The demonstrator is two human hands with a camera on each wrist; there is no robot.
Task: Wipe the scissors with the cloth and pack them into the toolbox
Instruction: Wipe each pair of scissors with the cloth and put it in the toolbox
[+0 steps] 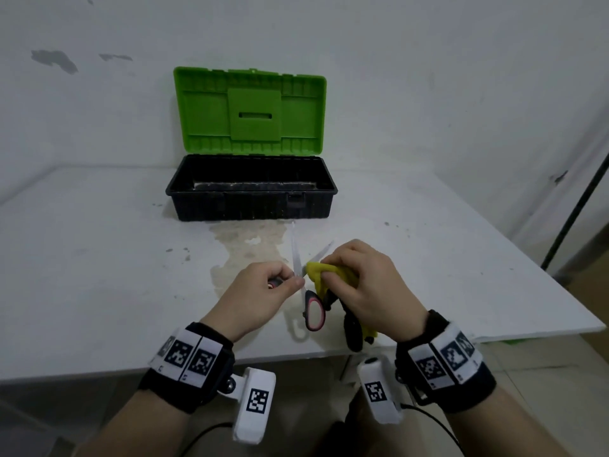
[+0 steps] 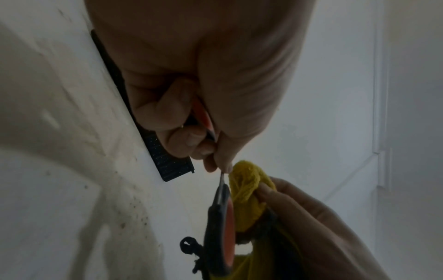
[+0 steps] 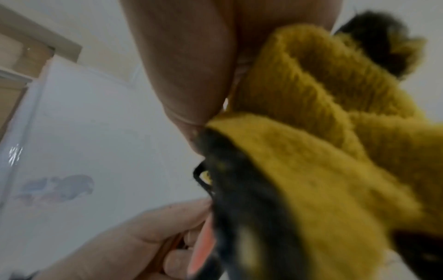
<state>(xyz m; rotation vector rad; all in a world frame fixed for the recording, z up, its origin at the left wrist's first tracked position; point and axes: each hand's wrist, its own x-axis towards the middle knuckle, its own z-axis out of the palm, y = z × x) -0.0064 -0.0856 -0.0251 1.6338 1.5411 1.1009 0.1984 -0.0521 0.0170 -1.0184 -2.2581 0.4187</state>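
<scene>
Both hands are up over the near edge of the white table [image 1: 99, 275], in front of the toolbox [image 1: 252, 188], which sits at the back against the wall with its green lid [image 1: 250, 110] standing open and its black tray facing up. The left hand [image 1: 260, 295] has its fingers curled tight round one handle of the scissors [image 1: 298, 258], thumb and forefinger pinching close to the pivot; the left wrist view shows the red and black handle tucked inside that fist. The scissors are spread open, held above the table in front of the toolbox, one blade pointing toward the toolbox, the other angling off to the right, and the free red-and-black handle loop [image 1: 314, 310] hanging toward the person. The right hand [image 1: 365, 285] has its fingers bunched round the yellow cloth [image 1: 318, 275], pressing it onto the right-hand blade just beside the pivot. A dark trim on the cloth dangles below that hand. A pale stain [image 1: 244, 245] spreads across the table between the toolbox and the hands.
</scene>
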